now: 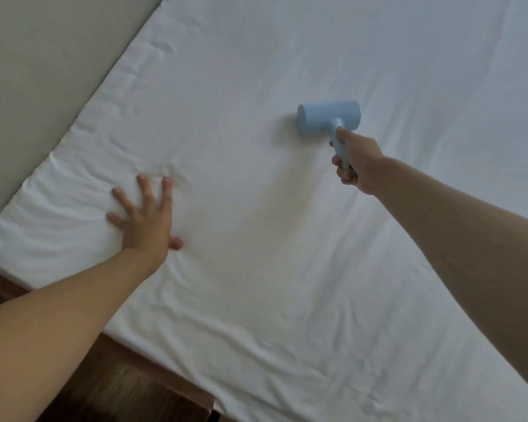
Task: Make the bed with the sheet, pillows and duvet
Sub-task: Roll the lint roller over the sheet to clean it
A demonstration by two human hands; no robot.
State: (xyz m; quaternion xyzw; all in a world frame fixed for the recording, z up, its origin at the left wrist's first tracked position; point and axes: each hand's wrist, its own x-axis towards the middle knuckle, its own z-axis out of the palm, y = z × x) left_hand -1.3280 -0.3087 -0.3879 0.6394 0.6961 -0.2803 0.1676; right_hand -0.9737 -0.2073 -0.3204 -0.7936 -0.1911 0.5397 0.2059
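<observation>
Nearest to the person, the dark wooden bed frame [153,370] is showing under the near edge of the bed. The white sheet [256,269] is lying spread over the mattress and covering all of the bed that can be seen. It is looking bumpy along the near edge, with many small wrinkles and folds.

A bit further in, close to the near left corner of the bed, the left hand [145,217] is pressing flat on the sheet. Its fingers are spread wide and straight, so it is holding nothing, only pushing down. The cloth is puckering a little around the fingertips.

Further still, toward the middle of the bed, the right hand [355,164] is wrapping its fingers around the handle of a light blue roller [328,118]. The roller's round head is sitting on the sheet.

The sheet is looking thin, soft and light. It is probably sliding and bunching easily, so one hand pinning it while the other works is a good idea. To pull it tight, the best place to take hold is likely the loose cloth at the edge or corner of the bed, not the flat middle.

Past the far left edge, a plain pale wall [43,71] is standing. No pillows or duvet are in view.
</observation>
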